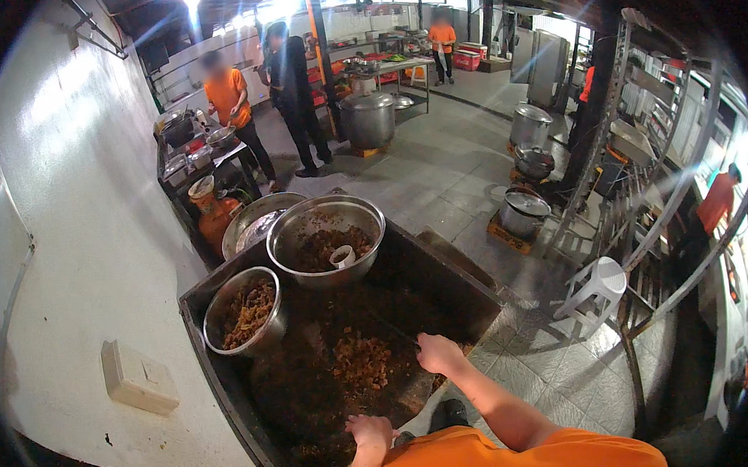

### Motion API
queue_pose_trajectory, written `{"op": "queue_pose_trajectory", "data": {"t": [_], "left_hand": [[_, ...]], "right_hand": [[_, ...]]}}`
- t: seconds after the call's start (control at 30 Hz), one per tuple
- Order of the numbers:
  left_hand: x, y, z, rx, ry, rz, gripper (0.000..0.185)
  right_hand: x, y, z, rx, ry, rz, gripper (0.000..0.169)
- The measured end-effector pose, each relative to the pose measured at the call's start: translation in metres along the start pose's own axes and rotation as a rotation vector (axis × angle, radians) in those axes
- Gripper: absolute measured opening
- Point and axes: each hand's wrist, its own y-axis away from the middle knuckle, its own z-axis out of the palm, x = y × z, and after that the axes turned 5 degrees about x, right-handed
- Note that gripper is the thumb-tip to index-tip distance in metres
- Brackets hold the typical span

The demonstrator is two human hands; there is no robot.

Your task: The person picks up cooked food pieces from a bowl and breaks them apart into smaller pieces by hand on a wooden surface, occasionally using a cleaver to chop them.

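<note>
A dark flat-top griddle with raised sides lies before me. My right hand is closed at its right side on the handle of a thin tool, whose dark blade barely shows against the surface. Beside that hand, a heap of chopped browned food lies on the griddle. My left hand hovers near the front edge, fingers slightly spread, with nothing visible in it. Toward the back stands a large steel bowl of chopped food holding a white ring-shaped cup. A smaller steel bowl of food stands left of it.
A wide metal pan and an orange gas cylinder stand behind the griddle. A white wall closes the left side. At right are a white plastic stool, a lidded pot and a metal rack. Several people work farther back.
</note>
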Motion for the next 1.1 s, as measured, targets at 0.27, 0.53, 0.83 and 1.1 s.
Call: {"op": "queue_pose_trajectory", "data": {"t": [0.27,0.53,0.83,1.1], "left_hand": [[-0.001,-0.004,0.008,0.035,-0.015,0.015,0.068],[-0.003,0.003,-0.018,-0.100,0.074,0.016,0.057],[-0.047,0.020,-0.087,-0.124,0.533,0.037,0.051],[-0.139,-0.016,-0.154,0.963,0.889,-0.174,0.029]], "right_hand": [[-0.003,0.001,-0.004,-0.025,-0.006,0.030,0.031],[-0.011,-0.001,-0.012,-0.076,0.042,0.034,0.032],[-0.006,-0.002,-0.003,-0.049,0.067,-0.032,0.032],[0.005,-0.014,-0.012,-0.110,-0.027,-0.072,0.033]]}}
